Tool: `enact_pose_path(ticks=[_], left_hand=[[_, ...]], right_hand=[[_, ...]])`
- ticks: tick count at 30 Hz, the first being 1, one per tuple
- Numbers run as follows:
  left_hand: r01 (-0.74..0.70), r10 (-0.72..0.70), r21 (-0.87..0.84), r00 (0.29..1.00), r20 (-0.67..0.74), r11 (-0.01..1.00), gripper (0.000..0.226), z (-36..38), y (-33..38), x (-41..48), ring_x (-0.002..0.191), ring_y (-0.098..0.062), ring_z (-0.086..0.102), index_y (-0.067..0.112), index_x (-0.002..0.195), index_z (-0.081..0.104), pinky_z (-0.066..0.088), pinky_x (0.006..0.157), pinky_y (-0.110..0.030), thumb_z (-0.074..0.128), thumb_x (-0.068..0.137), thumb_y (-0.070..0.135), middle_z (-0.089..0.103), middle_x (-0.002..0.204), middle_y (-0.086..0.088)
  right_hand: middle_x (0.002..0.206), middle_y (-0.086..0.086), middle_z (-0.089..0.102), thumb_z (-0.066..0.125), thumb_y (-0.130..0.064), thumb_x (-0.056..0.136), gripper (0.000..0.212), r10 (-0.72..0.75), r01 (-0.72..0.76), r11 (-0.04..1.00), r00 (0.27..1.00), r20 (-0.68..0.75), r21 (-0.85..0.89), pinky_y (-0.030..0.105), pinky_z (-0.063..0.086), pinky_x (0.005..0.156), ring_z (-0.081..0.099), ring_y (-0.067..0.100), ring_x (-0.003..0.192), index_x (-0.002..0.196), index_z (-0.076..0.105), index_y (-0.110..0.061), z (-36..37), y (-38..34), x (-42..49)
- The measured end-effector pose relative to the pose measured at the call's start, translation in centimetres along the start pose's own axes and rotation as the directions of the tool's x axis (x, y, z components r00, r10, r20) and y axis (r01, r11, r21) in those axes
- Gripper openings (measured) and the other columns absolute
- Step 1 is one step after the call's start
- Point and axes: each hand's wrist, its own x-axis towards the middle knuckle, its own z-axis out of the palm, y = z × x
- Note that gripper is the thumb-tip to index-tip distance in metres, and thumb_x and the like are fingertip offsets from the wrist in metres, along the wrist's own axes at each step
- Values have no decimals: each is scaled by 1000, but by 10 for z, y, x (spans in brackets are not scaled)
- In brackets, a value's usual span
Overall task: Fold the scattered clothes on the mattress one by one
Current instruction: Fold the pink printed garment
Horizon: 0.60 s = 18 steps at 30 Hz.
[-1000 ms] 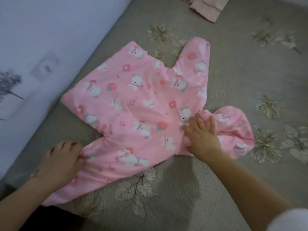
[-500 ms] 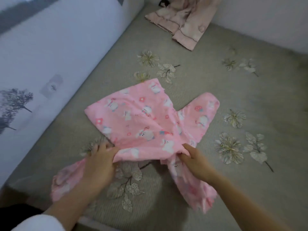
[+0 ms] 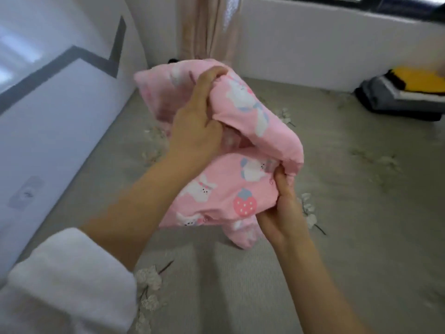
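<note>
A pink garment (image 3: pixel 224 191) printed with white bunnies and strawberries is bunched up in the air above the grey mattress (image 3: pixel 361 213). My left hand (image 3: pixel 195 126) grips its upper part, fingers curled over a fold. At the lower right edge, my right hand (image 3: pixel 281 208) pinches the cloth. A short end of the garment hangs down between my wrists.
A stack of folded clothes (image 3: pixel 404 92), yellow, white, grey and black, lies at the far right against the white wall. A beige curtain (image 3: pixel 207 27) hangs in the far corner. A white panel (image 3: pixel 48 116) borders the mattress on the left.
The pink garment lay spread flat on the mattress; both hands gathered it from its near edge and lifted it into the air. The view has tilted up toward the far wall.
</note>
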Motion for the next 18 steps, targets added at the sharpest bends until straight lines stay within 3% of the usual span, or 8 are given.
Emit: enact_pose_path(ticks=[2, 4, 7, 9, 11, 13, 16, 18], left_hand=[[-98, 100, -21, 974, 204, 995, 67, 61, 21, -7, 104, -26, 59, 31, 140, 37, 46, 90, -30, 51, 79, 6, 60, 119, -5], [-181, 154, 7, 859, 488, 983, 70, 134, 26, -32, 117, -29, 49, 29, 145, 33, 38, 94, -26, 52, 84, 2, 52, 130, -10], [-214, 6, 121, 512, 859, 969, 71, 232, 14, -101, 142, -28, 15, 41, 149, 18, 19, 114, -44, 52, 91, 16, 22, 156, -4], [-210, -166, 248, 343, 924, 946, 66, 274, -9, -147, 146, -27, 1, 46, 148, 16, 7, 115, -58, 48, 95, 23, 14, 159, 5], [-205, -336, 419, 343, 877, 885, 59, 298, -36, -185, 146, -31, -8, 42, 149, 16, -4, 112, -63, 42, 98, 27, 10, 160, 5], [-148, -531, 634, 424, 734, 759, 59, 309, -65, -210, 144, -39, -13, 38, 150, 12, -6, 110, -64, 38, 98, 32, 3, 161, 0], [-39, -744, 839, 441, 502, 543, 69, 308, -112, -235, 142, -46, 0, 34, 150, 7, 9, 110, -66, 43, 92, 43, 0, 160, -8], [78, -801, 859, 411, 435, 507, 81, 302, -134, -247, 143, -45, 5, 31, 151, -1, 15, 111, -63, 45, 88, 53, 2, 159, -12]], right_hand=[[132, 9, 60, 49, -39, 87, 55, 24, -17, 997, 995, -95, 70, 43, 45, 100, 56, 24, 122, 137, 50, -14, -48, -19, -12], [125, 6, 64, 46, -38, 93, 42, 95, -76, 994, 961, -258, 80, 43, 50, 95, 63, 23, 111, 127, 57, -17, -116, -26, -26], [129, 13, 59, 48, -32, 96, 33, 250, -293, 956, 800, -546, 8, 46, 52, 90, 62, 27, 102, 119, 59, -13, -219, -20, -59], [111, 15, 64, 53, -26, 93, 28, 307, -413, 911, 657, -688, 12, 41, 54, 75, 61, 29, 91, 112, 59, -5, -284, -21, -90], [107, 18, 62, 43, -17, 99, 19, 319, -535, 844, 542, -778, -27, 37, 48, 65, 58, 28, 81, 96, 56, -4, -334, -29, -116], [100, 18, 60, 43, -12, 99, 21, 304, -613, 788, 464, -832, -54, 37, 45, 64, 56, 28, 78, 85, 55, -3, -365, -42, -128], [85, 15, 59, 50, -7, 95, 18, 258, -678, 719, 464, -847, -153, 33, 44, 61, 55, 25, 72, 79, 58, -3, -394, -56, -118], [82, 13, 58, 55, -10, 92, 17, 231, -697, 677, 508, -830, -239, 32, 42, 61, 53, 23, 68, 76, 59, -6, -402, -56, -105]])
